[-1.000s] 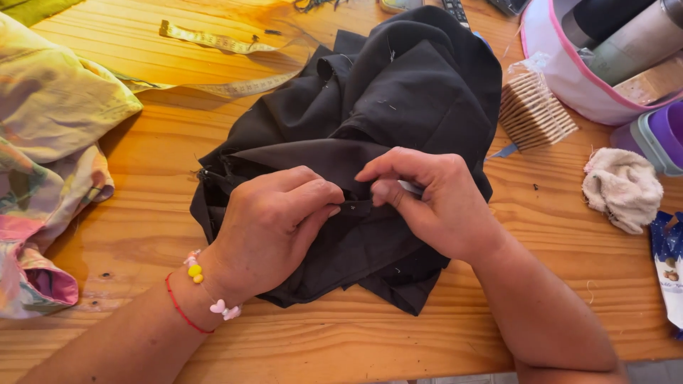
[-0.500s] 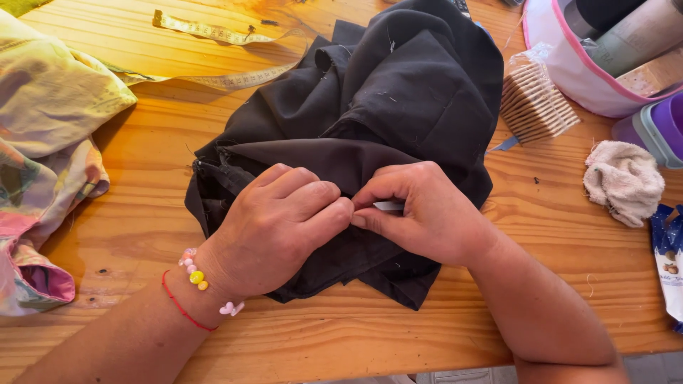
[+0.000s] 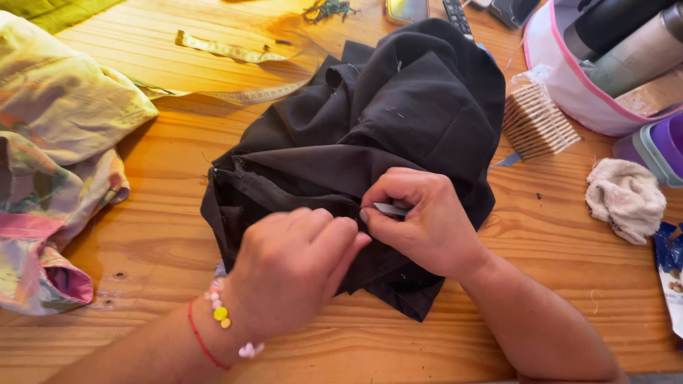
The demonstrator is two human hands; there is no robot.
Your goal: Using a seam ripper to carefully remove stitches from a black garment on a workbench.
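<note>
Hands working a seam of black fabric at the centre of a wooden table

The left hand (image 3: 292, 274) pinches the black garment (image 3: 398, 135) with fingers together; the right hand (image 3: 420, 220) clamps a small metal blade (image 3: 390, 209), likely a seam ripper, at the seam. The seam looks partly worked; the part toward frame left seems untouched. A floral cloth (image 3: 57, 156) lies at frame left

place: home sewing table | evidence: varnished pine plank tabletop (image 3: 163, 235); yellow cloth measuring tape (image 3: 228, 51); crumpled black fabric garment (image 3: 398, 121); pastel floral patterned cloth (image 3: 50, 163); tangled thread scraps (image 3: 326, 10)
</note>
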